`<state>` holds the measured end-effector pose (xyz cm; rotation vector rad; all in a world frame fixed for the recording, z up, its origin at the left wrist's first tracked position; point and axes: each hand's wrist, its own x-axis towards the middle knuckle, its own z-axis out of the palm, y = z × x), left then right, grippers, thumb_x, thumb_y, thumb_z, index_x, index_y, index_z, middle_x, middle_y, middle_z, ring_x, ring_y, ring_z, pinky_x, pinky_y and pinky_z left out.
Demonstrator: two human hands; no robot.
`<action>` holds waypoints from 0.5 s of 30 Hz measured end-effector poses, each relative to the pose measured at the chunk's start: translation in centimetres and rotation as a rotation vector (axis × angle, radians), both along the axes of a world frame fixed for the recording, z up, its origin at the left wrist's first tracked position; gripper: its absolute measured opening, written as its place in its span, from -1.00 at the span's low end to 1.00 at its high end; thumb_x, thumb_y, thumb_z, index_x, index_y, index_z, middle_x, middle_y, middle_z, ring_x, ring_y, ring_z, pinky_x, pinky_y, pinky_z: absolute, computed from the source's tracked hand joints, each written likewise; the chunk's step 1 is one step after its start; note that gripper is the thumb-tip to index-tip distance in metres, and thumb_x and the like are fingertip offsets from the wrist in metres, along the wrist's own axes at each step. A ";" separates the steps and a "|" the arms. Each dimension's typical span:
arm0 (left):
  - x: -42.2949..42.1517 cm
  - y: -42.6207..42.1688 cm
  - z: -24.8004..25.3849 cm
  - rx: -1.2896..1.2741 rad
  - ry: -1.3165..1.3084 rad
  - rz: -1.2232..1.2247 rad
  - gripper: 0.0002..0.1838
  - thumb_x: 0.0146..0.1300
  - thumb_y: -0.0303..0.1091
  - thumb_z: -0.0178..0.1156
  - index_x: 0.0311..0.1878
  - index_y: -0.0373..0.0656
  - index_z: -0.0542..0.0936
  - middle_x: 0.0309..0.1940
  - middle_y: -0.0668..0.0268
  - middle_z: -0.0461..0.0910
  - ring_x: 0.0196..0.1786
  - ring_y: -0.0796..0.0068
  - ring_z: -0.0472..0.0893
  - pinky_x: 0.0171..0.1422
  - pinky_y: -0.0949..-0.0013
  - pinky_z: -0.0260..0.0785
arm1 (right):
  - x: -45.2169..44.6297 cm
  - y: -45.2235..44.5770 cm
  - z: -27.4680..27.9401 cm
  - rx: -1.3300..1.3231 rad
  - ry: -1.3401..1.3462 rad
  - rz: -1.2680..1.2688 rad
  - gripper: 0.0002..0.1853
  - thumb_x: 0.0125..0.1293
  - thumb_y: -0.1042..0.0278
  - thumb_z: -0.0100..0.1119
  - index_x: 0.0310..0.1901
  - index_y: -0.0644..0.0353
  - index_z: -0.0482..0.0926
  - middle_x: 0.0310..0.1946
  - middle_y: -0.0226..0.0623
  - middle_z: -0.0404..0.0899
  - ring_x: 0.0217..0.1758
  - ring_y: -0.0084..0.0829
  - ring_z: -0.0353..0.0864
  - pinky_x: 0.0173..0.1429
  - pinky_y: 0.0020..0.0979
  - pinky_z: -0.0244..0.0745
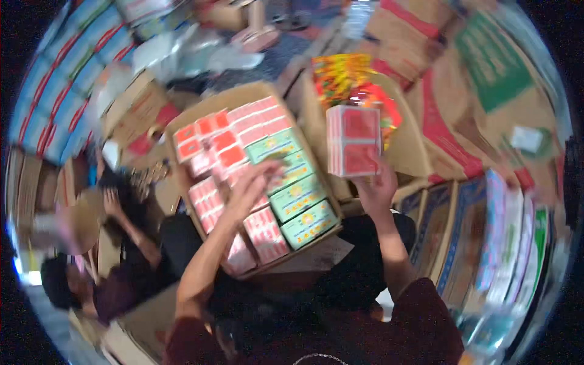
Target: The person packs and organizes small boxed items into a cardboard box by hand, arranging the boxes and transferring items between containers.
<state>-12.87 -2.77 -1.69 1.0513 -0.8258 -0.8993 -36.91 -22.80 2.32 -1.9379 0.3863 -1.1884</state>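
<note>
My right hand [376, 190] grips the lower end of a stack of red-and-white packs [354, 141], held up in front of an open carton. Over a full cardboard box [267, 91], my left hand [258, 181] reaches in with its fingers loosely stretched, somewhat blurred, and no object shows in them. Green boxes [298, 196] with small printed pictures line the right side of that box. Pink-and-white packs [266, 234] and red-topped packs [230, 149] fill its left and upper parts. Whether my left fingers touch the packs I cannot tell.
An open carton [404, 143] holding shiny yellow-and-red packaging [344, 73] stands behind the held stack. Another person [121, 274] sits at the left. Blue boxes [70, 79] are piled at upper left; large cartons [486, 91] and upright flat cardboard [453, 228] crowd the right.
</note>
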 end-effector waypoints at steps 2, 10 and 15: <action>-1.3 0.7 0.3 -0.140 0.197 -0.032 -0.46 0.49 -0.15 0.27 0.38 -0.28 0.49 0.06 0.20 0.69 0.10 0.45 0.64 0.18 0.38 0.50 | 2.9 2.9 -0.1 -0.212 0.126 0.156 -0.36 0.17 0.61 0.51 0.30 0.16 0.53 0.42 0.01 0.45 0.36 -0.16 0.58 0.33 -0.24 0.56; 1.6 3.0 0.8 0.310 0.042 0.292 -0.39 0.41 -0.07 0.36 0.34 -0.27 0.45 0.18 0.21 0.60 0.17 0.39 0.64 0.27 0.25 0.51 | 5.8 6.9 -1.5 -0.272 0.307 0.459 -0.52 0.26 0.50 0.47 0.21 0.22 0.56 0.34 0.02 0.54 0.34 -0.13 0.62 0.28 -0.23 0.59; 7.8 3.7 1.6 0.109 0.085 0.813 -0.45 0.51 0.03 0.20 0.28 -0.26 0.52 0.12 0.20 0.67 0.09 0.46 0.68 0.17 0.29 0.56 | 4.9 4.2 -2.9 -0.158 0.330 0.342 -0.58 0.31 0.52 0.41 0.18 0.26 0.57 0.20 -0.07 0.66 0.15 -0.25 0.72 0.17 -0.29 0.63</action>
